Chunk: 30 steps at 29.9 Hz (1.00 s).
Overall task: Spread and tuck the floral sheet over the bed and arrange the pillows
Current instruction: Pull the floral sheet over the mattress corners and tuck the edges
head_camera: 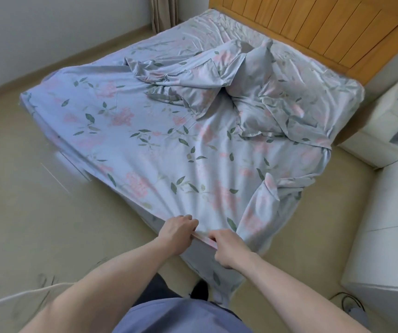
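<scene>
A person stands at the foot corner of the bed. The left hand [178,230] and the right hand [227,249] are close together, and both have curled fingers that hold the edge of the floral sheet [159,140] at that corner. The sheet lies over the bed and hangs down at the near corner toward the floor [25,212]. It is flat on the left side but bunched up on the right. Two pillows [217,75] in the same flower cloth lie crooked in the middle, near the wooden headboard [313,27]. A white cabinet [385,121] stands to the right of the bed.
</scene>
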Each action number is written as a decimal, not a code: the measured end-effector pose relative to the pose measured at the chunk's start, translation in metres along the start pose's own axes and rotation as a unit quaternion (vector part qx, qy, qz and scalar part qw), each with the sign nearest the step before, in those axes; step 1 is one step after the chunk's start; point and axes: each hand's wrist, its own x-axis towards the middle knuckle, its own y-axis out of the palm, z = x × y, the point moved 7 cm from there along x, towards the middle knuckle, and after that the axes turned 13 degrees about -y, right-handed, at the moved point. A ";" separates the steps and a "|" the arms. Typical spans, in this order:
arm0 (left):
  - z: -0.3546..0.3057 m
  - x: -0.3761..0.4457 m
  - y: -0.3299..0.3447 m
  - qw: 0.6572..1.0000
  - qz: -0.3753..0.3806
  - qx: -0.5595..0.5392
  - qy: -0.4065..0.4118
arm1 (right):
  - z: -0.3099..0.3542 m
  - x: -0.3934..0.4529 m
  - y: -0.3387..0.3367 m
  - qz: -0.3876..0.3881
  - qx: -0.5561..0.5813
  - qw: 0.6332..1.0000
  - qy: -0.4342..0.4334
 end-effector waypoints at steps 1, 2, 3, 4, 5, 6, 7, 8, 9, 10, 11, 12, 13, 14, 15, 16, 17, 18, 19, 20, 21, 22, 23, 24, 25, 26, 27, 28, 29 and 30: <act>0.001 -0.005 -0.002 1.000 -0.014 -0.009 -0.009 | -0.006 -0.003 0.001 -0.012 -0.003 1.000 0.008; 0.001 -0.008 -0.005 0.999 -0.028 -0.023 -0.013 | -0.014 -0.003 0.003 -0.026 -0.004 0.999 0.022; 0.000 -0.012 -0.008 0.998 -0.041 -0.033 -0.017 | -0.021 -0.004 0.004 -0.039 -0.003 0.999 0.033; -0.001 -0.014 -0.012 0.998 -0.052 -0.040 -0.017 | -0.028 -0.004 0.006 -0.051 -0.002 0.998 0.044; -0.003 -0.017 -0.015 0.997 -0.061 -0.049 -0.018 | -0.033 -0.003 0.008 -0.062 -0.001 0.997 0.050; -0.003 -0.019 -0.018 0.996 -0.067 -0.058 -0.018 | -0.038 -0.002 0.010 -0.069 -0.001 0.996 0.057; -0.002 -0.021 -0.021 0.995 -0.074 -0.070 -0.024 | -0.043 -0.001 0.012 -0.073 -0.002 0.995 0.064; -0.001 -0.023 -0.023 0.993 -0.080 -0.081 -0.030 | -0.049 0.000 0.014 -0.077 -0.003 0.994 0.076; 0.002 -0.025 -0.024 0.992 -0.084 -0.091 -0.037 | -0.055 0.001 0.015 -0.081 -0.009 0.993 0.088; 0.004 -0.026 -0.025 0.990 -0.087 -0.100 -0.043 | -0.062 0.001 0.015 -0.086 -0.019 0.991 0.100; 0.007 -0.029 -0.026 0.989 -0.090 -0.108 -0.048 | -0.069 0.000 0.014 -0.092 -0.035 0.989 0.111; 0.008 -0.030 -0.027 0.987 -0.095 -0.115 -0.052 | -0.078 -0.002 0.013 -0.099 -0.047 0.986 0.124; 0.011 -0.032 -0.029 0.986 -0.102 -0.122 -0.056 | -0.086 -0.004 0.011 -0.109 -0.056 0.983 0.136; 0.014 -0.034 -0.031 0.984 -0.108 -0.128 -0.061 | -0.097 -0.008 0.010 -0.116 -0.061 0.980 0.153; 0.018 -0.035 -0.033 0.983 -0.112 -0.133 -0.067 | -0.109 -0.014 0.009 -0.122 -0.060 0.976 0.172; 0.022 -0.035 -0.033 0.981 -0.115 -0.135 -0.073 | -0.122 -0.021 0.006 -0.131 -0.046 0.972 0.191; 0.026 -0.035 -0.032 0.981 -0.113 -0.134 -0.081 | -0.134 -0.030 0.003 -0.147 -0.017 0.966 0.211; 0.030 -0.034 -0.031 0.982 -0.108 -0.128 -0.089 | -0.145 -0.038 -0.002 -0.171 0.022 0.959 0.223; 0.033 -0.034 -0.029 0.984 -0.098 -0.118 -0.094 | -0.152 -0.046 -0.007 -0.196 0.057 0.953 0.224; 0.034 -0.033 -0.025 0.986 -0.086 -0.106 -0.098 | -0.156 -0.052 -0.014 -0.220 0.080 0.948 0.214; 0.035 -0.032 -0.021 0.988 -0.072 -0.095 -0.101 | -0.157 -0.058 -0.022 -0.244 0.091 0.945 0.196; 0.036 -0.032 -0.015 0.989 -0.058 -0.087 -0.105 | -0.155 -0.064 -0.030 -0.272 0.091 0.942 0.173; 0.037 -0.031 -0.011 0.990 -0.046 -0.080 -0.109 | -0.150 -0.070 -0.039 -0.307 0.090 0.937 0.139; 0.037 -0.030 -0.006 0.991 -0.034 -0.071 -0.110 | -0.142 -0.078 -0.045 -0.332 0.090 0.934 0.102; 0.038 -0.029 -0.001 0.992 -0.022 -0.056 -0.112 | -0.132 -0.084 -0.048 -0.338 0.083 0.935 0.063; 0.037 -0.029 0.004 0.993 -0.008 -0.034 -0.115 | -0.123 -0.091 -0.050 -0.331 0.071 0.940 0.033; 0.038 -0.029 0.008 0.993 0.006 -0.010 -0.117 | -0.113 -0.096 -0.050 -0.315 0.052 0.948 0.011; 0.036 -0.027 0.011 0.993 0.020 0.012 -0.117 | -0.107 -0.103 -0.049 -0.294 0.031 0.955 -0.004; 0.034 -0.027 0.015 0.992 0.035 0.032 -0.120 | -0.100 -0.110 -0.047 -0.271 0.015 0.962 -0.015; 0.032 -0.026 0.017 0.990 0.048 0.049 -0.123 | -0.095 -0.115 -0.043 -0.245 0.007 0.969 -0.022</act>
